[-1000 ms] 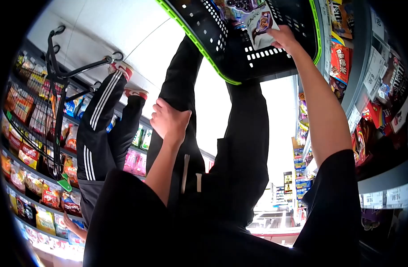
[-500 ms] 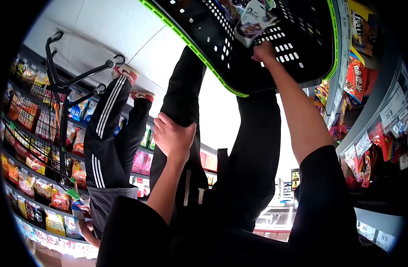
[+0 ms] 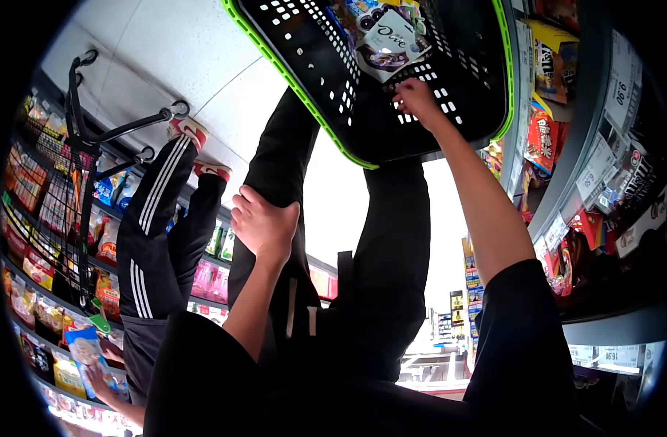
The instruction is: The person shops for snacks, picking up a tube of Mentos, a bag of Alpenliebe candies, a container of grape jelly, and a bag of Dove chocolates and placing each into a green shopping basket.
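My left hand [image 3: 264, 226] rests on the leg of my black trousers [image 3: 279, 156], thumb and fingers apart, and holds nothing. Over the inside of a black shopping basket [image 3: 377, 138] with a green rim is my right hand [image 3: 415, 100], its fingers curled in and nothing visible in them. Just beyond the fingers, a white and brown Dove package [image 3: 392, 42] lies in the basket with other colourful packets. The basket's far end is cut off by the top edge of the view.
At left, another person in dark striped trousers [image 3: 155, 197] holds a blue packet [image 3: 86, 349] near a wheeled black cart [image 3: 79, 153]. Snack shelves [image 3: 53, 295] stand behind. More shelves with price labels [image 3: 599, 171] curve along the right.
The whole view has shifted, moving the basket and both arms leftward. The gap between my right hand and the Dove package has widened. The other person's blue packet now shows more clearly.
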Demonstrator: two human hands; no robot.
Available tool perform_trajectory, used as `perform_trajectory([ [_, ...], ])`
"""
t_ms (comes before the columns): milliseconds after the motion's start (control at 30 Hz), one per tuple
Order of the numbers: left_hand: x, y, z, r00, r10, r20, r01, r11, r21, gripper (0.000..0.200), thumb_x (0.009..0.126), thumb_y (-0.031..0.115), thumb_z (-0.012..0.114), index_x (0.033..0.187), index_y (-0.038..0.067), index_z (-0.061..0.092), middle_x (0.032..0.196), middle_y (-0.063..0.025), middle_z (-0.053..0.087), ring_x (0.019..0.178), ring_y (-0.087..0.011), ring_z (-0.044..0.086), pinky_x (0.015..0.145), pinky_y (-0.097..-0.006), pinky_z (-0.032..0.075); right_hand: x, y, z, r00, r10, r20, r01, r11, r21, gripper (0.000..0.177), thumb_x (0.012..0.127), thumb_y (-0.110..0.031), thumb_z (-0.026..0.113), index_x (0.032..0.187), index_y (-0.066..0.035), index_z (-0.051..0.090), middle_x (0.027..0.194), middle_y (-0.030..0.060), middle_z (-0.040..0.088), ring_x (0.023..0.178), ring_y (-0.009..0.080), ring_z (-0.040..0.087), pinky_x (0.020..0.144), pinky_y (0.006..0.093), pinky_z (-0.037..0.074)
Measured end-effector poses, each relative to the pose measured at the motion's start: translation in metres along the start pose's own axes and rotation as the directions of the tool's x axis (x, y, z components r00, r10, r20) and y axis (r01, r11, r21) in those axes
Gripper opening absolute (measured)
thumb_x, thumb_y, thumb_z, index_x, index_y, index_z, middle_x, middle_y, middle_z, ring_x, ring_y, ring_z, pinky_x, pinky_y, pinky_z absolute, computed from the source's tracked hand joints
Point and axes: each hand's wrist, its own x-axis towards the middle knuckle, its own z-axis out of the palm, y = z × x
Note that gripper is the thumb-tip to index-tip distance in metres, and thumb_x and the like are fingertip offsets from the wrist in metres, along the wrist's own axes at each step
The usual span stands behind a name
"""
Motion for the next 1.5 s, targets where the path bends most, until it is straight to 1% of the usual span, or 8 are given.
perform_trajectory([
  [133,-0.001,0.001,-0.002,0.999,-0.035,0.011,0.035,0.999,-0.018,0.056,0.056,0.031,0.07,0.094,0.001,0.042,0.092,-0.0165,0.051,0.086,-0.0343,0.057,0.082,-0.0407,0.046,-0.037,0.013,-0.003,0.999,0.045,-0.029,-0.043,0.998,0.054,0.014,0.089,-0.017,0.053,0.094,-0.005,0.058,0.079,0.0045,0.063,0.063,0.0101,0.057,0.055,0.022,0.045],
  [233,-0.004,0.0,-0.004,0.998,-0.048,0.044,0.049,0.999,-0.016,0.055,0.057,0.031,0.068,0.094,0.001,0.043,0.093,-0.0168,0.051,0.087,-0.0344,0.057,0.082,-0.0409,0.046,-0.047,0.044,0.008,0.953,-0.277,-0.124,0.268,0.96,-0.085,0.011,0.086,-0.012,0.054,0.088,-0.003,0.059,0.075,0.0075,0.064,0.061,0.0157,0.061,0.055,0.0276,0.048],
  [633,0.025,0.011,-0.065,0.997,-0.073,0.019,0.076,0.959,-0.272,0.056,0.057,0.029,0.067,0.101,-0.001,0.048,0.101,-0.0202,0.056,0.094,-0.038,0.06,0.082,-0.0443,0.049,-0.21,0.013,0.048,1.0,0.008,-0.008,-0.005,0.963,0.27,0.015,0.091,-0.019,0.054,0.097,-0.005,0.058,0.085,0.0076,0.065,0.068,0.0119,0.059,0.06,0.0238,0.047],
  [867,0.037,-0.017,-0.065,0.955,0.218,0.201,-0.148,0.938,-0.313,0.077,0.063,0.045,0.073,0.115,-0.003,0.043,0.11,-0.0244,0.06,0.102,-0.041,0.059,0.087,-0.0438,0.047,-0.374,0.0,0.013,0.996,0.004,-0.084,0.033,0.899,0.437,0.019,0.094,-0.023,0.053,0.102,-0.006,0.058,0.085,0.0041,0.064,0.069,0.0086,0.058,0.061,0.0222,0.045],
  [1000,0.025,-0.038,-0.075,0.892,0.287,0.348,-0.178,0.933,-0.313,0.088,0.081,0.067,0.049,0.126,-0.008,0.039,0.11,-0.0328,0.058,0.107,-0.0442,0.057,0.093,-0.0457,0.043,-0.461,0.032,0.0,0.974,0.14,-0.179,-0.011,0.817,0.577,0.018,0.092,-0.02,0.054,0.102,-0.005,0.058,0.089,0.0068,0.063,0.073,0.0116,0.058,0.064,0.0237,0.046],
  [1233,-0.006,-0.081,-0.081,0.823,0.394,0.41,-0.14,0.839,-0.526,0.089,0.085,0.069,0.039,0.129,-0.009,0.038,0.113,-0.0351,0.056,0.11,-0.0471,0.054,0.096,-0.0473,0.041,-0.546,0.133,0.028,0.875,0.428,-0.225,-0.208,0.753,0.624,0.027,0.092,-0.028,0.056,0.103,-0.004,0.06,0.087,0.0024,0.059,0.082,0.0121,0.055,0.073,0.0274,0.046],
  [1300,-0.01,-0.082,-0.086,0.812,0.411,0.415,-0.173,0.848,-0.502,0.086,0.086,0.068,0.037,0.13,-0.005,0.038,0.116,-0.0328,0.056,0.111,-0.0454,0.053,0.096,-0.0477,0.041,-0.563,0.14,0.031,0.962,0.092,-0.257,0.041,0.882,0.47,0.032,0.093,-0.034,0.055,0.1,-0.003,0.06,0.087,0.0016,0.058,0.082,0.0106,0.053,0.073,0.0268,0.044],
  [1500,-0.033,-0.059,-0.144,0.831,0.413,0.372,-0.272,0.886,-0.376,0.073,0.085,0.064,0.04,0.131,0.007,0.045,0.123,-0.0238,0.056,0.117,-0.0407,0.051,0.098,-0.0514,0.039,-0.562,0.142,-0.001,0.924,-0.121,-0.363,0.244,0.917,0.317,0.027,0.097,-0.025,0.048,0.094,0.0,0.058,0.083,0.0045,0.06,0.075,0.01,0.055,0.066,0.0256,0.046],
])
